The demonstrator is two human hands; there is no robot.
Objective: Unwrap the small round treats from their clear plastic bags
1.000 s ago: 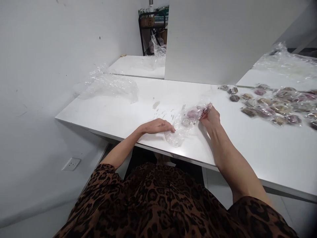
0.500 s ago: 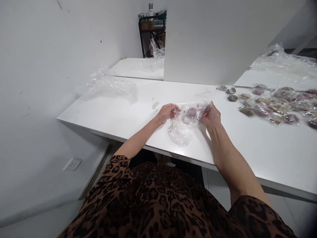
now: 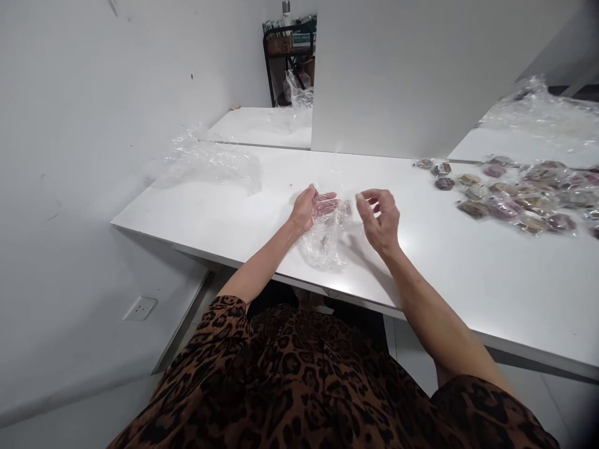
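Crinkled clear plastic film (image 3: 322, 249) hangs between my hands, its lower part close to the table top. My left hand (image 3: 306, 209) holds the film, fingers stretched behind it and showing through, thumb on top. A small pinkish patch (image 3: 345, 207) shows in the film near the left fingertips; I cannot tell what it is. To the right of the film, my right hand (image 3: 381, 221) is raised, thumb and forefinger pinched together at the film's right side. Whatever lies between those fingertips is too small to make out.
Many small clear-wrapped pieces (image 3: 519, 196), brown, tan and pink, lie spread on the right of the white table (image 3: 444, 274). Loose clear plastic (image 3: 210, 165) lies at the back left against the wall. A grey-white panel (image 3: 397, 75) rises behind the table, a black rack (image 3: 266, 62) beyond.
My right hand has moved left and turned its fingers into a raised pinch. The film has shifted left over my left hand. The pink pieces seen in it before are mostly out of sight.
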